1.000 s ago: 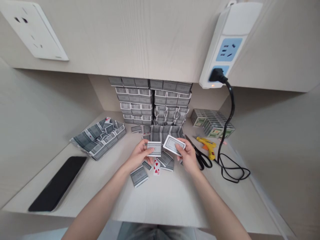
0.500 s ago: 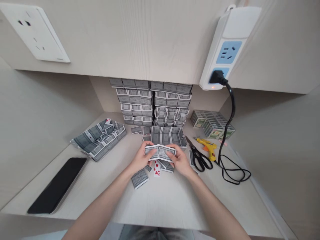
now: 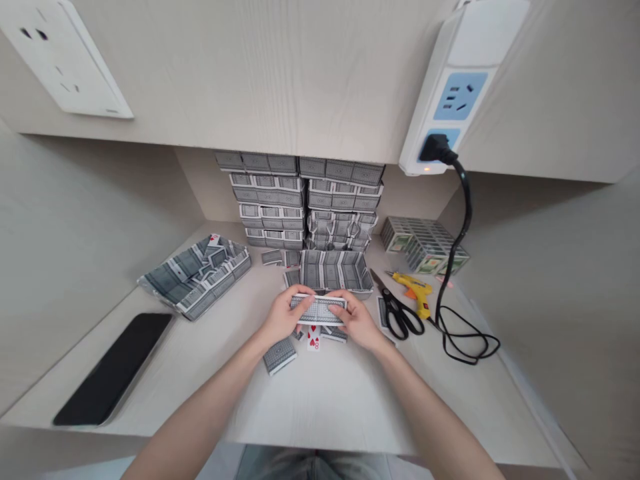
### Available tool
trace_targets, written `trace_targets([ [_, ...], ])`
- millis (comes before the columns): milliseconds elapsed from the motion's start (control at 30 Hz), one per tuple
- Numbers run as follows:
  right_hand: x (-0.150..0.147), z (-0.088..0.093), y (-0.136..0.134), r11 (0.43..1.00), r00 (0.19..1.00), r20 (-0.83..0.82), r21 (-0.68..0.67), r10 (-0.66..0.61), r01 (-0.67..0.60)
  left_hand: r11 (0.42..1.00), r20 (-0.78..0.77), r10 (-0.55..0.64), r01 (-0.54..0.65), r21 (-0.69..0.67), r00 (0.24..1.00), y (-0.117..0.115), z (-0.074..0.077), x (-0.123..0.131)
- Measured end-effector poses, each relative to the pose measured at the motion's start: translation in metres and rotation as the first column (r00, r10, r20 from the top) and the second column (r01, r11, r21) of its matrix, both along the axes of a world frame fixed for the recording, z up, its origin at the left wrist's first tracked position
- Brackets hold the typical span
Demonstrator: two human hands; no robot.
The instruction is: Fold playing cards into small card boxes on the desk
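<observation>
Between my hands lies a strip of grey-backed playing cards (image 3: 320, 311), straight and level, with a faint seam at its middle. My left hand (image 3: 281, 319) grips its left end, thumb on top. The right end is pinched by my right hand (image 3: 361, 327), also thumb on top. The fingers underneath are mostly hidden. Just below the strip, a heart-suited eight card (image 3: 313, 340) lies face up beside partly covered grey-backed cards (image 3: 334, 334). A small stack of cards (image 3: 280, 357) sits nearer me on the left. Behind my hands is an open box made of cards (image 3: 336, 270).
Card-built boxes (image 3: 270, 193) are piled at the back. Another card box (image 3: 217, 293) with loose cards stands left, behind a black phone (image 3: 115, 370). To the right are black scissors (image 3: 399, 315), a yellow glue gun (image 3: 415, 288), its cable (image 3: 465, 227) and wrapped card packs (image 3: 425, 247).
The strip of playing cards was bent upward at its middle seam and now lies flat. My hands have come slightly closer together, both still gripping it. The view has shifted a little.
</observation>
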State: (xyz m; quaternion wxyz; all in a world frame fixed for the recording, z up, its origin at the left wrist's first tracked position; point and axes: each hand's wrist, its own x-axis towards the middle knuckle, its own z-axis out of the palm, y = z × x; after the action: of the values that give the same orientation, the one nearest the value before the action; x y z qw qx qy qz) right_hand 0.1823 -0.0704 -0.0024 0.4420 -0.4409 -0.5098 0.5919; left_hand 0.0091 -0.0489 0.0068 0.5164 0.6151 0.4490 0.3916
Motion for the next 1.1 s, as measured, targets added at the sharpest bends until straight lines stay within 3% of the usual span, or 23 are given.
trace_targets([
  [200, -0.009, -0.003, -0.003, 0.997, 0.997, 0.024, 0.038, 0.068, -0.069, 0.999, -0.017, -0.041, 0.041, 0.034, 0.999, -0.006, -0.001, 0.007],
  [300, -0.003, 0.000, 0.000, 0.994, 0.992, 0.119, 0.110, -0.033, 0.020, 0.999, -0.010, 0.007, -0.006, 0.039, 1.000, -0.003, 0.002, 0.004],
  [367, 0.003, 0.003, 0.001, 0.971, 0.938, 0.312, 0.226, -0.148, 0.078, 0.995, -0.006, 0.078, -0.078, 0.056, 0.997, 0.000, 0.004, 0.001],
  [400, 0.006, 0.006, 0.000, 0.951, 0.873, 0.444, 0.303, -0.203, 0.067, 0.991, -0.002, 0.114, -0.113, 0.068, 0.994, 0.002, 0.005, -0.001],
  [467, 0.009, 0.010, -0.003, 0.913, 0.657, 0.699, 0.405, -0.282, -0.039, 0.983, 0.007, 0.162, -0.162, 0.092, 0.987, 0.005, 0.005, -0.005],
  [533, 0.009, 0.013, -0.006, 0.903, 0.438, 0.848, 0.399, -0.298, -0.158, 0.979, 0.010, 0.173, -0.173, 0.109, 0.985, 0.007, 0.005, -0.007],
  [567, 0.008, 0.014, -0.008, 0.906, 0.361, 0.886, 0.377, -0.292, -0.191, 0.978, 0.012, 0.173, -0.173, 0.113, 0.985, 0.008, 0.004, -0.008],
  [633, 0.007, 0.015, -0.010, 0.918, 0.282, 0.919, 0.339, -0.276, -0.207, 0.979, 0.026, 0.175, -0.177, 0.106, 0.984, 0.009, 0.004, -0.009],
  [700, 0.007, 0.015, -0.009, 0.925, 0.277, 0.922, 0.328, -0.269, -0.194, 0.980, 0.064, 0.181, -0.186, 0.077, 0.981, 0.009, 0.004, -0.008],
  [867, 0.009, 0.013, -0.008, 0.914, 0.356, 0.895, 0.353, -0.268, -0.199, 0.979, 0.166, 0.199, -0.204, 0.009, 0.966, 0.008, 0.008, -0.008],
  [1100, 0.008, 0.004, -0.006, 0.907, 0.429, 0.870, 0.361, -0.244, -0.217, 0.974, 0.148, 0.219, -0.224, 0.021, 0.965, 0.011, 0.008, -0.010],
])
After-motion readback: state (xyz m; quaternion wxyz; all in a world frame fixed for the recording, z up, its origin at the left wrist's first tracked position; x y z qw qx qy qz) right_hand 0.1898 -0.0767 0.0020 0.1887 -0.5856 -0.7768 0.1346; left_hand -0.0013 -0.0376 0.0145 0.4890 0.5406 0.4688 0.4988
